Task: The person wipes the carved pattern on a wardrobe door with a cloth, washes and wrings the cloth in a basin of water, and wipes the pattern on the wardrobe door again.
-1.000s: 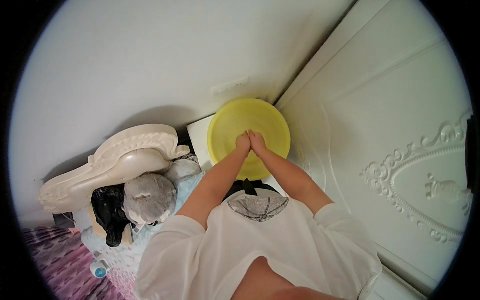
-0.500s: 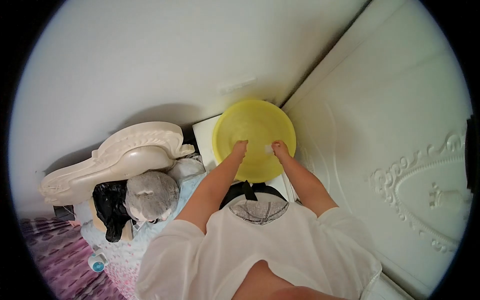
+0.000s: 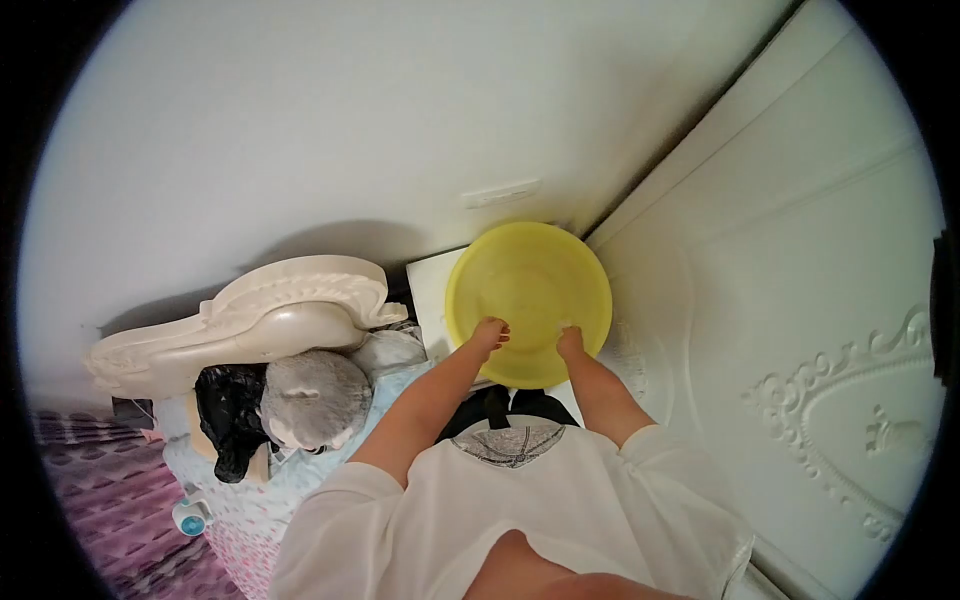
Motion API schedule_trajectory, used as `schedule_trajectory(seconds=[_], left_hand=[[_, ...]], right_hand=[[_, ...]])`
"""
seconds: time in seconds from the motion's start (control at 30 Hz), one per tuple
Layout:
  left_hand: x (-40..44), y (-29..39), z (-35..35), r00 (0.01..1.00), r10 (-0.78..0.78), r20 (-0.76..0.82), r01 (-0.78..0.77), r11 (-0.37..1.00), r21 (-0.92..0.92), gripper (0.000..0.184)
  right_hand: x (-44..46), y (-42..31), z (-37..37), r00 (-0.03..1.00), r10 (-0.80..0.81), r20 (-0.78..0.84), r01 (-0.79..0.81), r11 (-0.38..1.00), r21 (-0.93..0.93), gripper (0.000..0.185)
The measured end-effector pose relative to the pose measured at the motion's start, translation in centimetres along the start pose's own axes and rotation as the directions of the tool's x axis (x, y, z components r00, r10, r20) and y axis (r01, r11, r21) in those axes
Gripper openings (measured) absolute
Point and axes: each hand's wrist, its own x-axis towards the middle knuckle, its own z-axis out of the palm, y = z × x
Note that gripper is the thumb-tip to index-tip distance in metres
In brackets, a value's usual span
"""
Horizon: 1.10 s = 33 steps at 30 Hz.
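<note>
When viewed from above, found beneath and around both hands: yellow basin (image 3: 530, 270), round and wide, set on a white tabletop (image 3: 430, 285) in the corner between wall (image 3: 300, 130) and carved white door (image 3: 720, 300). Left hand (image 3: 489, 337): inside the basin's outline, left of its middle, toward the near rim; fingers loosely bent, pointing inward; cannot tell whether closed or apart. Right hand (image 3: 570, 343): also inside the outline, closer to the right-hand rim; fingers bunched, with a small pale patch (image 3: 565, 325) at the tips, too faint to identify; cannot tell whether clamped on it. Hands apart from each other, with basin surface visible between. Height above basin floor: cannot tell. Beyond the far rim, on the wall: white socket panel (image 3: 501, 193). Left of the basin, well outside the grip: cream headboard (image 3: 290, 295), grey plush toy (image 3: 318, 398) and, just beside it, black plastic bag (image 3: 230, 420). Farther down at left: small white-and-blue device (image 3: 190, 516), near purple patterned fabric (image 3: 95, 500).
</note>
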Motion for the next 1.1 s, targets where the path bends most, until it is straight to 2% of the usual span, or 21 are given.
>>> schedule_trajectory(seconds=[0.03, 0.07, 0.1, 0.3, 0.4, 0.47, 0.57, 0.67, 0.7, 0.73, 0.8, 0.83, 0.9, 0.93, 0.97, 1.0, 1.07, 1.1], left_hand=[[0.1, 0.0, 0.0, 1.0, -0.001, 0.002, 0.001, 1.0, 0.001, 0.027], [0.2, 0.0, 0.0, 1.0, 0.0, 0.007, 0.0, 1.0, 0.002, 0.026], [0.5, -0.1, -0.1, 1.0, 0.002, 0.004, -0.002, 1.0, 0.002, 0.026], [0.8, -0.8, 0.2, 1.0, 0.015, -0.004, -0.016, 0.999, -0.036, 0.023], [0.4, -1.1, 0.2, 1.0, 0.022, -0.012, -0.023, 0.996, -0.083, 0.021], [0.2, -0.9, 0.5, 1.0, -0.002, -0.022, 0.0, 0.995, -0.099, 0.021], [0.3, -1.0, 0.8, 0.998, -0.031, -0.047, 0.028, 0.998, -0.064, 0.021], [0.7, -1.0, 1.1, 0.994, -0.022, -0.103, 0.031, 0.996, 0.083, 0.032], [2.1, -2.1, 0.6, 0.992, 0.091, -0.09, -0.061, 0.954, 0.294, 0.031], [4.7, -3.8, -0.4, 0.978, 0.201, -0.051, -0.151, 0.859, 0.489, 0.031], [6.1, -4.4, -0.4, 0.946, 0.298, -0.126, -0.15, 0.75, 0.644, 0.03], [6.4, -3.8, 0.3, 0.921, 0.291, -0.26, -0.073, 0.783, 0.617, 0.028], [6.9, -2.0, 0.9, 0.888, 0.159, -0.432, -0.008, 0.944, 0.331, 0.028], [7.0, -1.2, 0.7, 0.898, 0.029, -0.439, -0.004, 0.998, 0.057, 0.029], [6.9, -0.7, 0.6, 0.907, -0.103, -0.408, 0.01, 0.975, -0.224, 0.03], [8.3, -1.7, 0.3, 0.942, 0.053, -0.331, -0.099, 0.987, -0.126, 0.03], [12.6, -4.3, -0.1, 0.93, 0.344, -0.13, -0.342, 0.939, 0.036, 0.032], [9.6, -2.3, 1.3, 0.951, 0.274, -0.145, -0.272, 0.962, 0.033, 0.034]], right_hand=[[3.0, 0.3, 6.2, 0.977, -0.186, 0.106, 0.204, 0.958, -0.202, 0.022], [0.7, -1.3, 0.5, 0.888, -0.311, 0.338, 0.408, 0.873, -0.268, 0.025], [-1.7, -3.0, -5.4, 0.731, -0.413, 0.544, 0.605, 0.759, -0.238, 0.029], [-4.6, -1.7, -9.4, 0.931, -0.219, 0.292, 0.243, 0.969, -0.05, 0.043], [-6.8, -1.0, -13.0, 0.991, 0.065, 0.12, -0.098, 0.952, 0.29, 0.046], [-6.8, -1.5, -12.5, 0.979, 0.057, 0.198, -0.149, 0.86, 0.487, 0.045], [-5.8, -2.8, -9.2, 0.954, 0.013, 0.299, -0.237, 0.644, 0.728, 0.044], [-6.4, -4.9, -11.8, 0.934, -0.142, 0.329, -0.239, 0.437, 0.867, 0.039], [-6.7, -5.7, -13.8, 0.925, -0.207, 0.319, -0.227, 0.372, 0.9, 0.037], [-6.8, -6.4, -15.4, 0.912, -0.21, 0.351, -0.316, 0.185, 0.931, 0.034], [-7.2, -7.4, -18.2, 0.883, -0.235, 0.405, -0.452, -0.203, 0.868, 0.03], [-8.0, -7.6, -19.9, 0.896, -0.268, 0.353, -0.422, -0.271, 0.865, 0.027], [-9.1, -7.7, -23.1, 0.917, -0.321, 0.238, -0.359, -0.4, 0.843, 0.023], [-8.8, -7.5, -23.1, 0.924, -0.322, 0.205, -0.338, -0.441, 0.831, 0.022], [-8.5, -7.3, -23.2, 0.93, -0.322, 0.175, -0.32, -0.48, 0.817, 0.022], [-8.3, -7.1, -23.2, 0.935, -0.322, 0.145, -0.302, -0.517, 0.801, 0.021], [-7.5, -6.8, -23.0, 0.971, -0.096, 0.22, -0.24, -0.468, 0.851, 0.025], [-7.0, -6.9, -23.0, 0.969, 0.02, 0.247, -0.214, -0.438, 0.873, 0.027]])
